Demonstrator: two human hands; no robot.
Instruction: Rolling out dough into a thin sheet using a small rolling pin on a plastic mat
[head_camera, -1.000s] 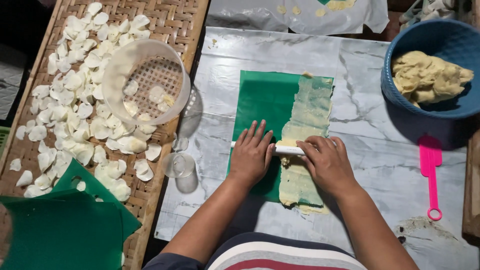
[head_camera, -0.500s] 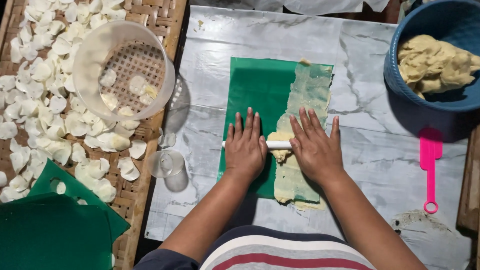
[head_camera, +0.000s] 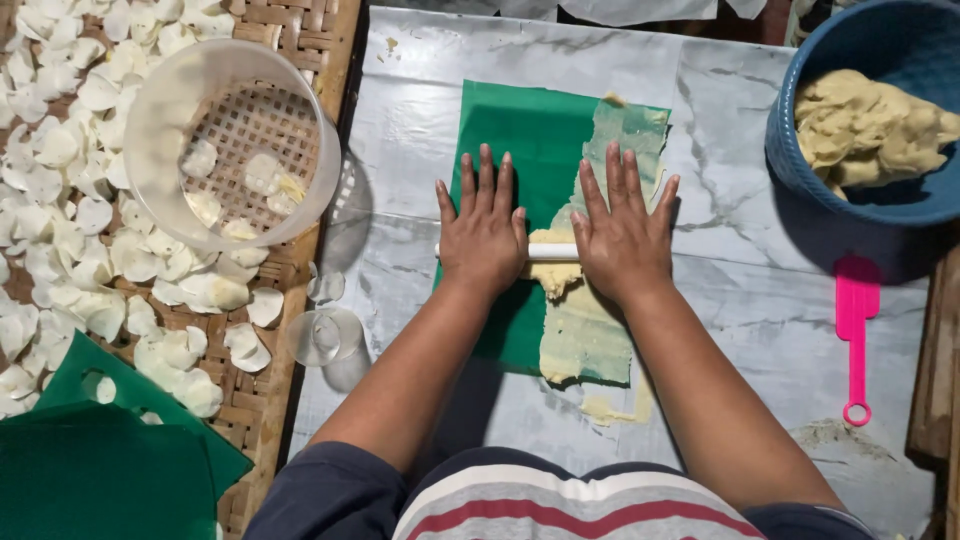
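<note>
Dough (head_camera: 585, 335), soft and sticky-looking, lies flattened on a green sheet (head_camera: 515, 130) mid-counter (head_camera: 740, 300). Left hand (head_camera: 483, 232) and right hand (head_camera: 622, 235) press flat-palmed, fingers spread, on a white rolling pin (head_camera: 552, 252); its ends seem best for holding.

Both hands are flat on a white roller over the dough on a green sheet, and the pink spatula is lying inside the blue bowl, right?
Not quite. In the head view the pink spatula lies on the marble table, below the blue bowl, not inside it. The left hand and right hand do press the white roller.
</note>
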